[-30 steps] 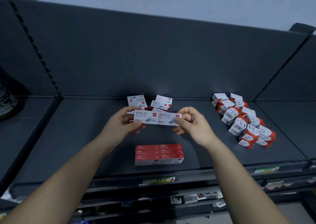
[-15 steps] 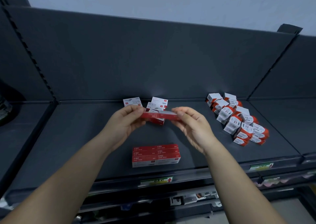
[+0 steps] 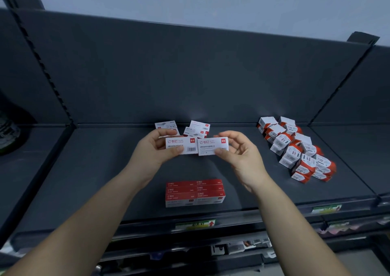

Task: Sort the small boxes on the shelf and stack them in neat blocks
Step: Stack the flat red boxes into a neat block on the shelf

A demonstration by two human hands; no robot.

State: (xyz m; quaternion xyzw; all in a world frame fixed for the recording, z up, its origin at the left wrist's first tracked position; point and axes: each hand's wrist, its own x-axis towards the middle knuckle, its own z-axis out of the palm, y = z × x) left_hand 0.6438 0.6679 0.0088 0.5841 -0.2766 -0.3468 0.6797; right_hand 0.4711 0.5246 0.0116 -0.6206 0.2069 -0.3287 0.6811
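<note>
Rotated white-face up, boxes [image 3: 185, 143] (apparently abutting) sit pinched between left fingers [image 3: 167, 132] and right fingers [image 3: 220, 151].

The dark shelf [image 3: 101, 183] carries a neat block of boxes [image 3: 195, 192] near the front. Loose boxes [image 3: 199, 127] lie at the back, a heap [image 3: 295, 152] at right.

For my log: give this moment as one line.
left hand pinches left box | right hand pinches right box | boxes end to end | stacked block on shelf

L hand [image 3: 150, 156], R hand [image 3: 242, 157] pinch boxes [image 3: 182, 146] end-to-end; red block [image 3: 195, 192] below.
</note>
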